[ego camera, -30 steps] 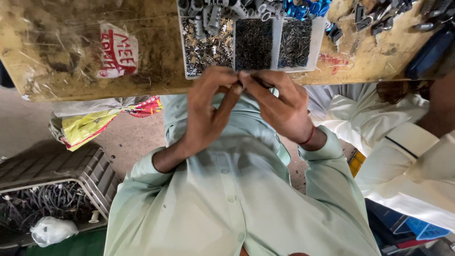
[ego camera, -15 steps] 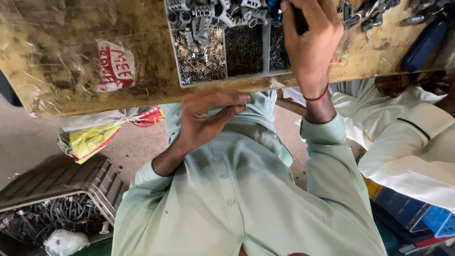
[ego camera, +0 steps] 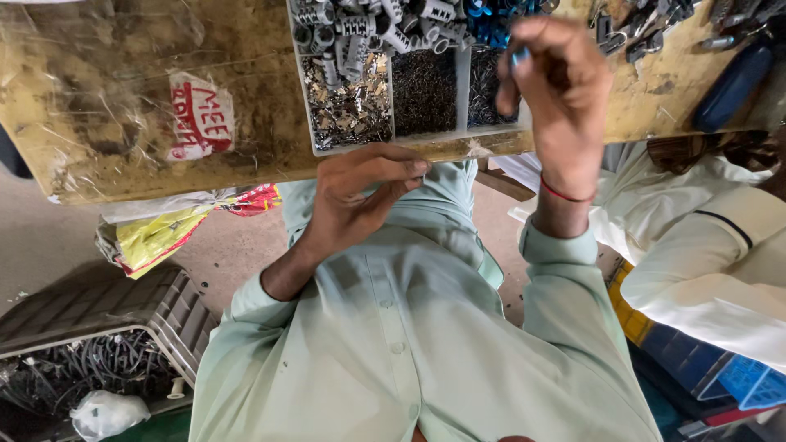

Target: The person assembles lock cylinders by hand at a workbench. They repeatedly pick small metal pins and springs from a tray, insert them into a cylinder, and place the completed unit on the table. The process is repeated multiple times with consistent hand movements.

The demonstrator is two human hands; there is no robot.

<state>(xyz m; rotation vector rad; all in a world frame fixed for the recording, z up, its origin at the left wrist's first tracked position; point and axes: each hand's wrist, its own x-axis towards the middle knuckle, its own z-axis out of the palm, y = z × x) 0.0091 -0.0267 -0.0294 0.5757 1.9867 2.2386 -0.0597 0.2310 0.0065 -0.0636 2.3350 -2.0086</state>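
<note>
A white compartment tray lies on the worn wooden bench. It holds grey plugs, small bright metal bits, dark screws and blue parts. My right hand, with a red thread at the wrist, hovers over the tray's right compartments and pinches a small blue part at its fingertips. My left hand stays at the bench's near edge just below the tray, with fingers and thumb drawn together. Whether it holds anything is hidden.
Metal tools and a dark blue handle lie at the bench's right end. A person in white clothing sits at my right. A grey crate of black cables, a yellow bag and a blue crate sit on the floor.
My hands were together at the bench edge. The right hand then rose to the tray and now holds a small blue part over it. The left hand stayed put.
</note>
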